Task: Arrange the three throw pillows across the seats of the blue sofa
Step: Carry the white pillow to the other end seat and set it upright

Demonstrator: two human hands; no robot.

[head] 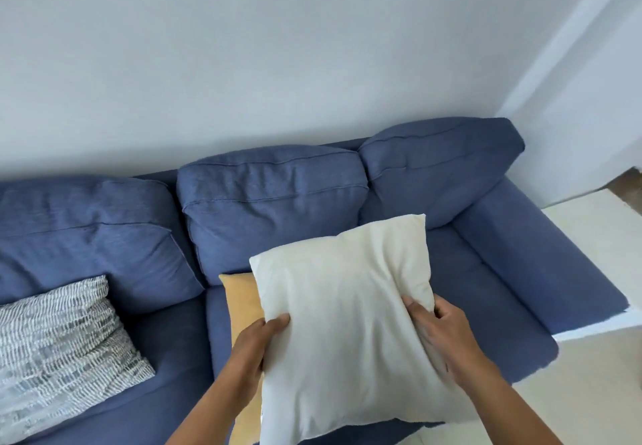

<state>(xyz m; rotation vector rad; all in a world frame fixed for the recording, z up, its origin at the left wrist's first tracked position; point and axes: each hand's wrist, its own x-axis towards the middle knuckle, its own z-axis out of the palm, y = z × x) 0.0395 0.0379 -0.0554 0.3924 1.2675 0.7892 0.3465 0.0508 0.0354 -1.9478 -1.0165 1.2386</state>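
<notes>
A cream pillow [344,309] is held in the air over the middle and right seats of the blue sofa [507,271]. My left hand [258,347] grips its left edge and my right hand [441,330] pinches its right edge. A tan pillow [243,302] lies on the middle seat, mostly hidden behind the cream one and my left arm. A grey-and-white patterned pillow [62,347] lies flat on the left seat.
Three blue back cushions line the sofa against a pale wall [278,55]. The right armrest [542,253] borders a white surface [597,236]. Light floor [573,392] shows at lower right.
</notes>
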